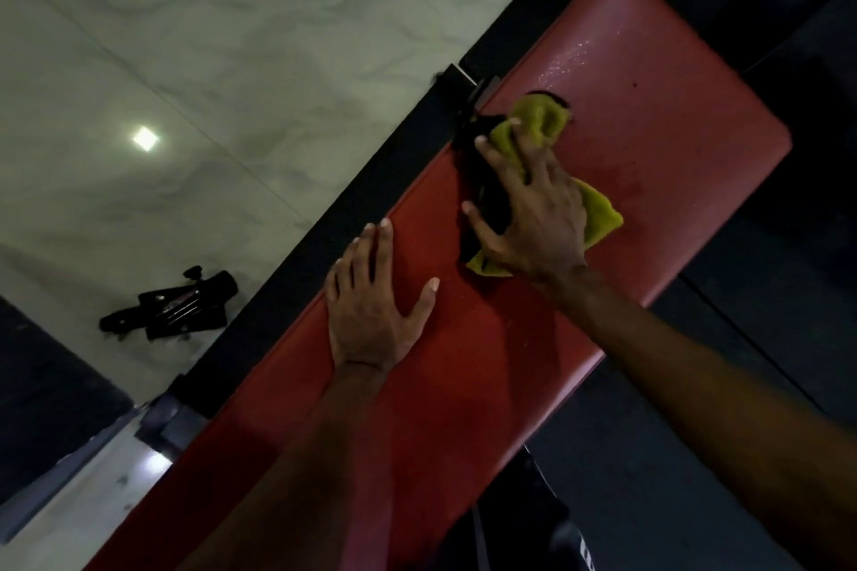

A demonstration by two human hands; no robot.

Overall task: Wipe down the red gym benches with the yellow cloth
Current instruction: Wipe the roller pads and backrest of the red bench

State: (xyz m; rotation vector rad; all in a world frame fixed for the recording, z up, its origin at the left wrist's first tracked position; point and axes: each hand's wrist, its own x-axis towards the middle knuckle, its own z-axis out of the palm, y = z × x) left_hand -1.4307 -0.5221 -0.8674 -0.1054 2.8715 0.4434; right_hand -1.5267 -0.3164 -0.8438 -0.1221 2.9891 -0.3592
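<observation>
Head view: cloth point(547, 121) pressed to the bench point(649, 107).
The right hand point(533, 218) lies spread-fingered over it, gripping nothing; the left hand point(371, 311), just beside, rests flat.

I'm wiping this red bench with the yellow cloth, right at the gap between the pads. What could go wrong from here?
1. Your right hand presses the yellow cloth over the dark gap beside the black bracket; the cloth or your fingers could snag or get pinched there.
2. Droplets sit on the far pad; if missed, that surface may stay slick.
</observation>
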